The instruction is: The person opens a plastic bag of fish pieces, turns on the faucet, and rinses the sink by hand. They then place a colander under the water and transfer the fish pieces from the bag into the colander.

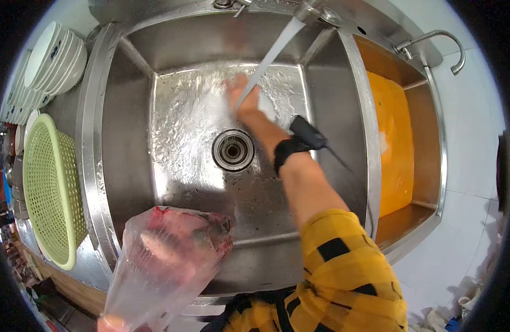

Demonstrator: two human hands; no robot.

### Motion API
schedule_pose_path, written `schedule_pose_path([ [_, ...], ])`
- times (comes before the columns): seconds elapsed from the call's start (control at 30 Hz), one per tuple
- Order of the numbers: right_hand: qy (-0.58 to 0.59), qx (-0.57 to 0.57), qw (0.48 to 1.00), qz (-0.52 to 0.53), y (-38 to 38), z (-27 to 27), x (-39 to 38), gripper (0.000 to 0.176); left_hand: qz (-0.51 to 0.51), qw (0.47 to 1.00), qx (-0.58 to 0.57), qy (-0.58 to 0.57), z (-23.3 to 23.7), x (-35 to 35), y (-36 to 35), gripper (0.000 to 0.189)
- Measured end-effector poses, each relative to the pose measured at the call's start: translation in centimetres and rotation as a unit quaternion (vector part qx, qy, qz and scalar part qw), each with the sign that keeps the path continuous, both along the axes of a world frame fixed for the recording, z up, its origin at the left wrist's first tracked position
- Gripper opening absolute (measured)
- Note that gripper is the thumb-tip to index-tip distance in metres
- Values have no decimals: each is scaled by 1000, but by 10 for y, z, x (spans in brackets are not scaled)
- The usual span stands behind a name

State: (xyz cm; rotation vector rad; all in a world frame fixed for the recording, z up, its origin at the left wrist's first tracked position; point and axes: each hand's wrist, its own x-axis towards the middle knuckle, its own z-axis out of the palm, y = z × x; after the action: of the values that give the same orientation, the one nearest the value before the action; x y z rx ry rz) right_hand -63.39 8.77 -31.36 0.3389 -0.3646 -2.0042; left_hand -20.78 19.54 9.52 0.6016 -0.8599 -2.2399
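My right hand [242, 95] is in the stream of water [274, 52] falling from the faucet, above the floor of the steel sink [194, 188]. It is blurred, so its fingers cannot be made out. A black band with a small dark device [307, 133] is on that wrist. At the bottom left, my left hand [112, 323] grips a clear plastic bag [150, 276] by its gathered end. Red and pink meat or fish [183, 238] shows inside the bag, over the sink's near left corner.
A green plastic basket [69, 193] and stacked white bowls [56, 58] stand left of the sink. On the right, a second basin [396, 149] holds orange liquid, with a curved faucet [440, 34] above it. The drain [233, 150] is mid-sink.
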Motion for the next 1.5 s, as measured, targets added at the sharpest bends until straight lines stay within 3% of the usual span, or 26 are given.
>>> schedule_pose_path([
  [0.03,161,157,974,26,10,19,-11,36,5,1000,6,3,-4,4,3,81],
  [0.07,316,304,898,50,19,51,-21,39,65,998,8,6,-8,3,7,82],
  [0.13,569,541,612,89,33,104,-30,50,87,995,19,55,-21,11,8,84],
  [0.17,568,544,611,89,40,116,-26,50,85,995,22,55,-18,7,10,84],
  [0.23,481,337,771,244,55,139,-12,51,73,992,83,53,-10,-5,11,82],
  [0.3,475,340,776,240,59,158,-13,46,109,990,84,23,-10,6,15,82],
  [0.37,509,263,779,256,57,167,-32,43,38,990,78,108,-11,-5,10,84],
  [0.43,520,297,758,259,61,209,-30,39,17,991,73,115,-11,-8,6,85],
  [0.57,580,126,719,361,75,247,-41,34,59,996,58,36,-2,-9,6,87],
  [0.63,765,220,498,345,101,261,-40,30,44,996,50,58,-7,-3,-1,87],
  [0.67,787,259,373,417,114,264,-39,26,35,996,35,80,-9,0,-4,88],
  [0.73,792,230,50,563,141,231,-43,20,32,995,31,88,-12,7,-5,89],
  [0.8,792,115,-218,558,180,186,-41,21,27,995,26,93,-13,9,-5,90],
  [0.83,804,179,-283,492,205,165,-31,17,22,995,24,94,-12,8,-6,91],
  [0.9,818,96,-373,428,229,141,-25,22,19,995,25,91,-11,9,-5,93],
  [1.0,796,76,-298,521,241,127,14,29,6,997,18,76,-10,10,-8,92],
  [1.07,807,-105,-216,540,245,102,40,28,-15,993,31,116,-12,6,-6,94],
  [1.1,799,98,91,586,255,76,43,22,-10,992,36,119,-15,12,-3,94],
  [1.17,669,310,412,535,236,125,64,20,116,993,-8,6,-24,30,1,86],
  [1.23,690,210,321,614,235,106,36,18,76,997,-7,4,-24,33,-3,91],
  [1.27,768,54,76,634,246,91,29,17,81,997,-8,-4,-23,34,-3,91],
  [1.33,736,-92,-190,643,282,84,37,17,96,995,-12,-7,-24,37,-3,90],
  [1.37,624,-46,-258,737,274,135,57,19,99,995,-16,-7,-24,42,-3,90],
  [1.4,688,87,-153,704,300,136,62,20,102,995,-20,-11,-24,46,-3,90],
  [1.43,689,80,-153,704,299,132,78,20,106,994,-21,-16,-20,39,-1,90],
  [1.5,637,-48,-228,734,280,116,125,18,355,914,2,-195,-9,24,4,88],
])
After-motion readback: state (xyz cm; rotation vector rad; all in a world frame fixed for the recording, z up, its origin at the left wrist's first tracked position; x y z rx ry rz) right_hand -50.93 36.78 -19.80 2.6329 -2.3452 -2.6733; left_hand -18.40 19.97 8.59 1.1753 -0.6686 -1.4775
